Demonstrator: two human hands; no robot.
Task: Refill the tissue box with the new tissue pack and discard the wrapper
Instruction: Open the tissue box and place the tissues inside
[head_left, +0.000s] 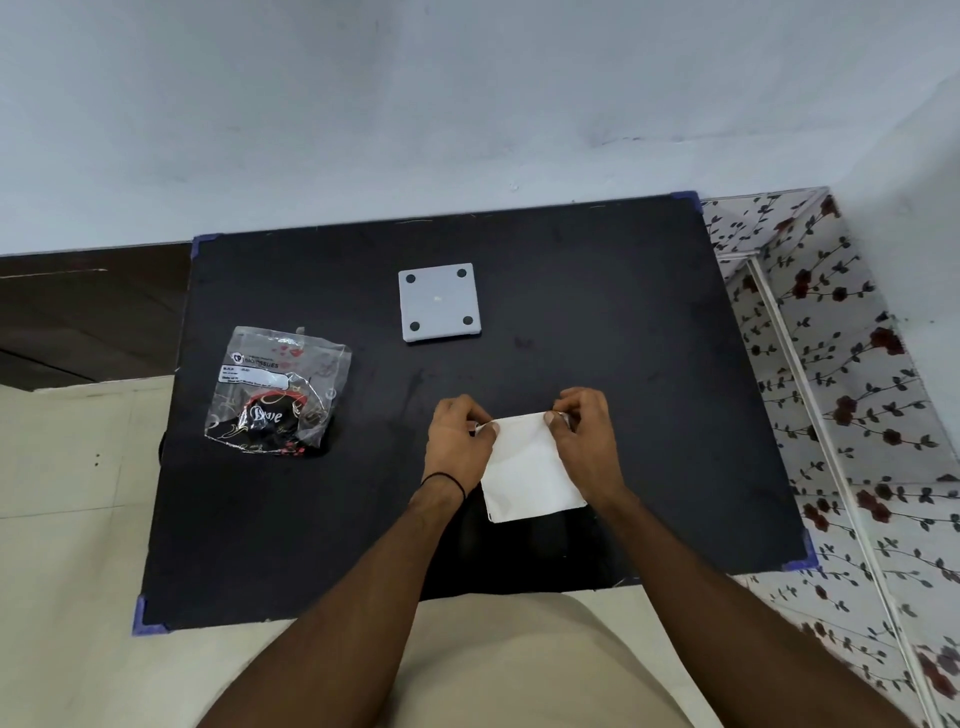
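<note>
A white stack of tissues lies on the black table, near its front edge. My left hand pinches the stack's far left corner and my right hand pinches its far right corner. A crumpled clear plastic wrapper with red and black print lies to the left, apart from both hands. A white square box part with black round feet at its corners lies flat further back, in the middle of the table.
A pale wall rises right behind the table. A floral-patterned surface stands along the right side. Pale floor tiles show on the left. Blue tape marks the table's corners.
</note>
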